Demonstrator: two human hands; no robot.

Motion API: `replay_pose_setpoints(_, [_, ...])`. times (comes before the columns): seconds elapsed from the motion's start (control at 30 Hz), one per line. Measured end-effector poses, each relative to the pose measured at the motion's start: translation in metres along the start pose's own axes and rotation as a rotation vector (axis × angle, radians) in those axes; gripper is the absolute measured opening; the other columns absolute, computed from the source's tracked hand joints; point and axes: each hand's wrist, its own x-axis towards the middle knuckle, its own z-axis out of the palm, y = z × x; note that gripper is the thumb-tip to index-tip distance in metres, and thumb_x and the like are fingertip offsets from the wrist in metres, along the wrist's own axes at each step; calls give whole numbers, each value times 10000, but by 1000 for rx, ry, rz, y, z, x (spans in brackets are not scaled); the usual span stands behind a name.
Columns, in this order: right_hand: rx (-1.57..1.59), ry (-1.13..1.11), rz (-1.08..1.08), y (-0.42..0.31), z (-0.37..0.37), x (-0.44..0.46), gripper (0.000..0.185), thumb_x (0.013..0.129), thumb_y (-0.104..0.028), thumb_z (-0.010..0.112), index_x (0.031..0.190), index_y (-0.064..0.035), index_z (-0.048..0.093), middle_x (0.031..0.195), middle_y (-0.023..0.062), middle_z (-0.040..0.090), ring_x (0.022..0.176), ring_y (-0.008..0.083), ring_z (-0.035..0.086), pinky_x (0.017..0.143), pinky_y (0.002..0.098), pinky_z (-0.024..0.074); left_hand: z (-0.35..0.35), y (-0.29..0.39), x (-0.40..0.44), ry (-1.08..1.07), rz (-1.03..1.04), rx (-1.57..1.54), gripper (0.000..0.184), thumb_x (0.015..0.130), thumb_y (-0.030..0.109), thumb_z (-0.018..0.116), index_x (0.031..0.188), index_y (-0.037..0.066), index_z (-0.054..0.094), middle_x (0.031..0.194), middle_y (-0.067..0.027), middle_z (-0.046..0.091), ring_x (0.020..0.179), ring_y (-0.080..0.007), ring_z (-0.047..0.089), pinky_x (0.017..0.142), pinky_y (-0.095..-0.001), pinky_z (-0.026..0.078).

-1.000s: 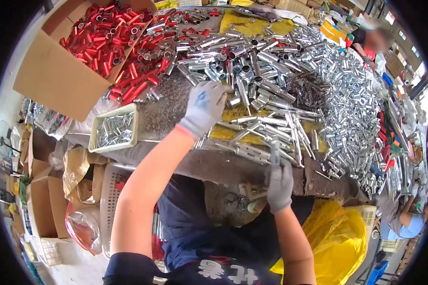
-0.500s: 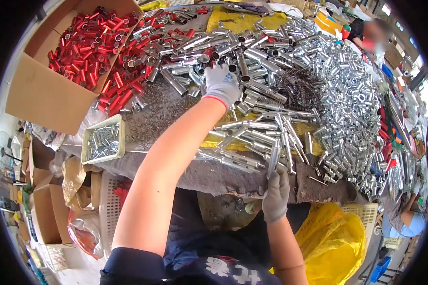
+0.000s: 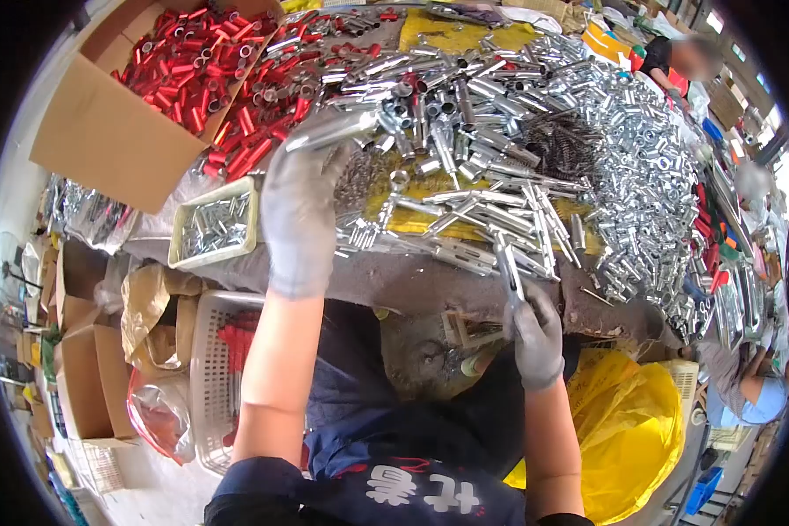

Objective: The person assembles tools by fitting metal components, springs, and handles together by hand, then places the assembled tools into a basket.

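My left hand [image 3: 300, 215], in a pale glove and smeared by motion, is raised over the front left of the table. Its fingers are closed round a shiny metal tube [image 3: 331, 131] that points right. My right hand [image 3: 536, 340], in a grey glove, is at the table's front edge and grips a slotted metal part [image 3: 508, 267] standing nearly upright. Beyond it lie long silver parts [image 3: 543, 223] on yellow cloth. Larger silver tubes [image 3: 466, 105] are heaped farther back, beside dark springs [image 3: 557, 145].
A cardboard box [image 3: 114, 131] of red tubes stands at the back left. A cream tray [image 3: 253, 230] holds small metal pins. Small silver fittings [image 3: 649, 193] are piled on the right. Below are a white crate [image 3: 209, 386] and a yellow bag [image 3: 631, 438]. Another person [image 3: 662, 66] is at the back right.
My left hand has moved left and back toward me from the tube heap, now with a metal tube in it. My right hand still holds its slotted part, slightly tilted the other way.
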Motion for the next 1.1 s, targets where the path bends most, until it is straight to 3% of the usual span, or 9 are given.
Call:
replay_pose_setpoints(0.1, [-55, -113, 62, -14, 7, -26, 285, 914, -70, 515, 1159, 63, 575, 741, 24, 549, 608, 71, 490, 568, 221, 399, 5, 44, -48, 179, -177, -422, 343, 908, 294, 604, 1145, 48, 576, 1207, -130, 588, 1106, -248, 568, 937, -435, 468])
replay_pose_setpoints(0.2, [-116, -164, 20, -16, 11, -44, 284, 881, -19, 547, 1150, 61, 589, 810, 77, 637, 617, 82, 540, 578, 222, 442, -22, 49, -111, -13, -396, 500, 262, 866, 113, 642, 1107, 49, 561, 1051, -99, 603, 936, -187, 611, 801, -333, 498])
replay_pose_setpoints(0.23, [-144, -175, 10, -17, 14, -49, 287, 877, -16, 553, 1152, 59, 590, 823, 88, 654, 621, 85, 551, 581, 221, 452, -14, 46, -128, -86, -513, 318, 261, 846, 55, 646, 1091, 44, 559, 984, -82, 606, 887, -171, 617, 760, -303, 500])
replay_pose_setpoints(0.5, [-991, -542, -366, -51, 41, -43, 328, 683, -38, 725, 1010, -62, 707, 652, 114, 606, 556, 224, 610, 557, 321, 476, -36, 16, -175, -738, -146, 1047, 242, 746, 117, 674, 977, 94, 603, 804, -98, 589, 751, -294, 614, 666, -375, 497])
replay_pose_setpoints(0.63, [-814, -635, -529, -30, 80, -40, 504, 640, -267, 783, 1107, -125, 656, 1061, 112, 616, 977, 339, 587, 867, 437, 457, -22, -7, -214, -885, -66, 752, 245, 768, 172, 649, 1007, 129, 613, 871, -86, 607, 837, -294, 630, 698, -398, 522])
replay_pose_setpoints(0.73, [-811, -622, -506, -19, 102, -20, 472, 759, -296, 698, 1161, -70, 597, 1207, 151, 544, 1125, 345, 517, 974, 458, 390, -14, -33, -218, -596, 66, 686, 265, 828, 252, 641, 1057, 133, 584, 868, -106, 625, 830, -275, 649, 716, -394, 513])
replay_pose_setpoints(0.83, [-664, -471, -451, -23, 120, 52, 272, 877, -72, 523, 1128, 18, 578, 1188, 182, 563, 1111, 311, 545, 950, 389, 417, -32, 4, -160, -373, -412, 571, 221, 866, 279, 644, 944, 75, 612, 850, -104, 643, 769, -239, 647, 704, -342, 505])
replay_pose_setpoints(1.0, [-883, -412, -649, -14, 225, 216, 158, 862, -196, 611, 922, -60, 663, 979, 132, 649, 972, 304, 604, 844, 378, 463, -79, -1, -120, 310, -767, -57, 478, 976, 446, 359, 863, 35, 576, 613, -57, 527, 487, -155, 487, 457, -278, 408])
replay_pose_setpoints(1.1, [-1069, -545, -819, 23, 298, 303, 211, 857, -263, 590, 961, -102, 676, 1010, 118, 652, 994, 323, 602, 893, 410, 464, -92, -9, -121, 350, -883, -266, 419, 958, 396, 390, 858, 31, 571, 607, -59, 520, 475, -163, 481, 448, -285, 404])
